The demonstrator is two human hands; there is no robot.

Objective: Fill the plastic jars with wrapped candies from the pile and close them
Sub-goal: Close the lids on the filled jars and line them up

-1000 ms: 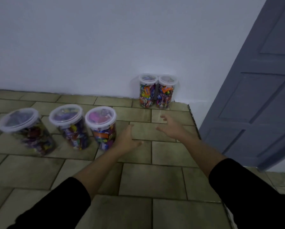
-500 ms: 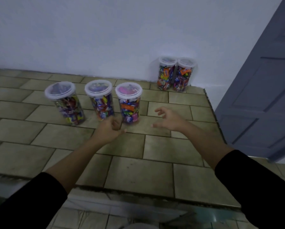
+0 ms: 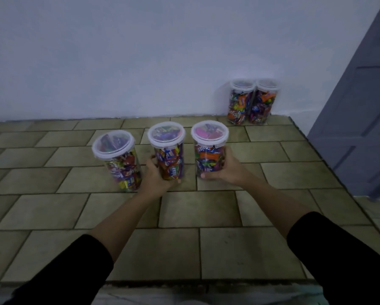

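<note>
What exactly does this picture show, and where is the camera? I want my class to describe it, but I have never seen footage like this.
There is no machine here: the two arms in black sleeves belong to a person, and the camera sits on that person's head, looking forward and down. That is why the arms come in from the bottom edge. On the tiled surface stand three clear plastic jars in a row, all full of wrapped candies and with their lids on. The left hand grips the middle jar, the right hand grips the right jar; the left jar is untouched. Two more filled, closed jars stand side by side against the white wall, near a grey-blue door. No loose pile of candies is in view.
</note>
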